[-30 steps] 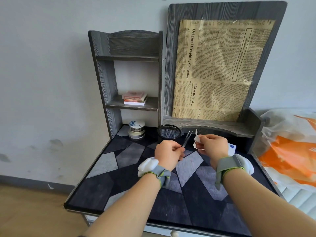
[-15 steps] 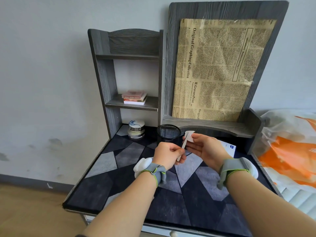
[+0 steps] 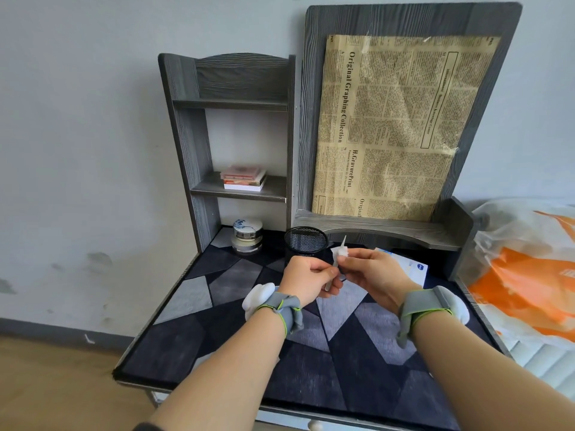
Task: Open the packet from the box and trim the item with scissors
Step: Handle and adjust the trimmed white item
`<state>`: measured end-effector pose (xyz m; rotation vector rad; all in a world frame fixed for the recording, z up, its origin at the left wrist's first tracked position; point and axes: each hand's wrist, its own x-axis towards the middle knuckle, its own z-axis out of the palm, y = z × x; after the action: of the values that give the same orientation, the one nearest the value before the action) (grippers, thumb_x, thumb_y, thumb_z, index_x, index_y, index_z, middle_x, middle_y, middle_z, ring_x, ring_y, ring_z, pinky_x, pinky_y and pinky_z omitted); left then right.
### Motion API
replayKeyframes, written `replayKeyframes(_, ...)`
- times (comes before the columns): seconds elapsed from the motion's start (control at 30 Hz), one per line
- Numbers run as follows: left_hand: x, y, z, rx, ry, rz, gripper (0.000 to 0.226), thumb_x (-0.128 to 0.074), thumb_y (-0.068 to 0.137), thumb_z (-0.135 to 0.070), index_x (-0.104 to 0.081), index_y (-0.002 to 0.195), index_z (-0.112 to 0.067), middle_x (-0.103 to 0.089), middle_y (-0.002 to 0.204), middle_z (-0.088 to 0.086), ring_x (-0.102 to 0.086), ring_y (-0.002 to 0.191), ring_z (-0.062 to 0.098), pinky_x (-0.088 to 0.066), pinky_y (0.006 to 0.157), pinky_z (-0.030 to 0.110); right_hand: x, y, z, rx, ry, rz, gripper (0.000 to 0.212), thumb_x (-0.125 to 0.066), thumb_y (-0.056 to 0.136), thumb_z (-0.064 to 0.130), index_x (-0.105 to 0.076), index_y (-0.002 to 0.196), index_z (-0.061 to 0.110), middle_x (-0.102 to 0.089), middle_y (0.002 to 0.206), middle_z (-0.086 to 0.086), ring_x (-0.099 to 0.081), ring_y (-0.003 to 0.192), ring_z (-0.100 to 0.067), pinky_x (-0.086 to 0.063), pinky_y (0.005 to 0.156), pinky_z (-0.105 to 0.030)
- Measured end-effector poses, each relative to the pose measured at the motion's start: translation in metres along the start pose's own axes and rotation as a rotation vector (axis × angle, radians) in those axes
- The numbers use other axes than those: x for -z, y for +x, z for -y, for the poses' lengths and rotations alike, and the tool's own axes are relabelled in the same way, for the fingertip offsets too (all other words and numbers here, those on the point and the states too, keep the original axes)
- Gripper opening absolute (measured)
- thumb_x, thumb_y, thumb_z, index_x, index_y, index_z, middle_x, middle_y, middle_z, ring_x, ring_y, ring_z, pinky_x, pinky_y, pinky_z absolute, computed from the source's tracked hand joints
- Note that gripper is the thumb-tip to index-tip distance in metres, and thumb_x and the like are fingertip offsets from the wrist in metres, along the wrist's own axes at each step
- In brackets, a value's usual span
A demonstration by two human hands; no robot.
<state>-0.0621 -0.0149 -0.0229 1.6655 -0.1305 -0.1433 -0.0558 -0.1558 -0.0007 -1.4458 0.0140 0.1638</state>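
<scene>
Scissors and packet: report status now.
Left hand grips scissors. Right hand pinches white item at the blades. Nothing in the way.

The left hand (image 3: 306,283) hides most of the scissors (image 3: 337,262) at frame centre. The right hand (image 3: 371,276) covers part of the white box (image 3: 410,269).

Soft even daylight, faint shadows, wide-angle bending at edges, slightly soft focus

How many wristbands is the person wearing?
2. One grey wristband is on the left wrist, and the other grey wristband is on the right wrist, both above the patterned desk mat.
</scene>
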Motion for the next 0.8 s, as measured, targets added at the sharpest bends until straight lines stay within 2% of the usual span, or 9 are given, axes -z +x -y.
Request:
replayKeyframes(0.1, 0.001, -0.001, 0.001, -0.004, 0.041, 0.013, 0.019, -0.058, 0.091, -0.011, -0.066, 0.074, -0.011, -0.067, 0.058, -0.003, -0.063, 0.048, 0.006, -0.053, 0.052, 0.018, 0.0, 0.0, -0.002, -0.008, -0.037, -0.039, 0.0, -0.066, 0.083, 0.003, -0.066, 0.082, 0.004, -0.061, 0.066, -0.003, -0.056, 0.06, -0.01, -0.046, 0.054, -0.014)
replayKeyframes(0.2, 0.001, -0.002, 0.006, -0.002, 0.094, 0.034, 0.011, -0.06, 0.089, -0.011, -0.066, 0.08, -0.007, -0.068, 0.06, 0.0, -0.063, 0.049, 0.007, -0.051, 0.05, 0.018, 0.005, 0.005, 0.002, 0.019, 0.071, -0.155, 0.007, -0.067, 0.082, 0.004, -0.065, 0.076, 0.006, -0.058, 0.062, -0.001, -0.05, 0.059, -0.01, -0.043, 0.054, -0.017)
replayKeyframes(0.3, 0.0, -0.004, 0.009, -0.004, 0.058, 0.033, 0.011, -0.06, 0.089, -0.009, -0.065, 0.08, -0.005, -0.067, 0.059, 0.0, -0.062, 0.047, 0.007, -0.049, 0.048, 0.017, 0.008, 0.007, 0.009, 0.016, 0.055, -0.174, 0.009, -0.067, 0.081, 0.002, -0.065, 0.073, 0.005, -0.059, 0.061, -0.002, -0.051, 0.059, -0.012, -0.044, 0.055, -0.018)
replayKeyframes(0.4, -0.002, -0.004, 0.008, -0.004, 0.031, 0.021, 0.016, -0.059, 0.09, -0.008, -0.064, 0.075, -0.01, -0.067, 0.057, -0.002, -0.062, 0.046, 0.007, -0.049, 0.048, 0.017, 0.005, 0.006, 0.006, -0.022, 0.039, -0.153, 0.004, -0.069, 0.081, 0.004, -0.067, 0.083, 0.002, -0.06, 0.069, -0.003, -0.052, 0.062, -0.011, -0.048, 0.053, -0.013)
replayKeyframes(0.47, -0.003, -0.004, 0.008, 0.0, 0.02, 0.02, 0.016, -0.058, 0.09, -0.008, -0.064, 0.075, -0.01, -0.067, 0.056, -0.003, -0.062, 0.046, 0.007, -0.049, 0.049, 0.018, 0.004, 0.006, 0.004, -0.046, 0.047, -0.144, 0.013, -0.069, 0.081, 0.005, -0.067, 0.093, 0.001, -0.061, 0.073, -0.004, -0.053, 0.064, -0.009, -0.048, 0.055, -0.013)
replayKeyframes(0.6, -0.003, -0.003, 0.007, -0.007, 0.014, -0.001, 0.015, -0.058, 0.09, -0.008, -0.064, 0.077, -0.01, -0.067, 0.061, 0.0, -0.063, 0.047, 0.007, -0.049, 0.05, 0.018, 0.004, 0.003, 0.002, -0.109, -0.072, -0.066, 0.016, -0.069, 0.081, 0.005, -0.067, 0.096, -0.001, -0.061, 0.075, -0.007, -0.054, 0.065, -0.012, -0.047, 0.062, -0.018)
replayKeyframes(0.67, -0.003, -0.001, 0.007, -0.012, 0.006, -0.009, 0.016, -0.057, 0.091, -0.008, -0.064, 0.077, -0.01, -0.067, 0.063, 0.003, -0.063, 0.047, 0.007, -0.049, 0.049, 0.017, 0.0, 0.001, 0.0, -0.131, -0.111, -0.034, 0.007, -0.068, 0.082, 0.004, -0.067, 0.088, 0.001, -0.06, 0.072, -0.008, -0.053, 0.061, -0.012, -0.045, 0.061, -0.018)
replayKeyframes(0.73, -0.003, -0.001, 0.007, -0.008, 0.004, 0.0, 0.017, -0.057, 0.091, -0.008, -0.064, 0.076, -0.012, -0.067, 0.063, 0.002, -0.063, 0.048, 0.006, -0.05, 0.05, 0.017, -0.002, 0.0, -0.001, -0.133, -0.119, -0.051, 0.004, -0.069, 0.081, 0.004, -0.066, 0.084, 0.002, -0.06, 0.071, -0.008, -0.052, 0.06, -0.011, -0.045, 0.06, -0.018)
replayKeyframes(0.8, -0.002, -0.002, 0.009, -0.001, 0.008, 0.012, 0.017, -0.057, 0.091, -0.008, -0.063, 0.075, -0.012, -0.067, 0.06, -0.001, -0.063, 0.048, 0.006, -0.05, 0.051, 0.017, -0.002, 0.0, -0.001, -0.107, -0.095, -0.094, 0.013, -0.07, 0.079, 0.004, -0.067, 0.091, -0.001, -0.061, 0.071, -0.008, -0.052, 0.061, -0.012, -0.045, 0.06, -0.019)
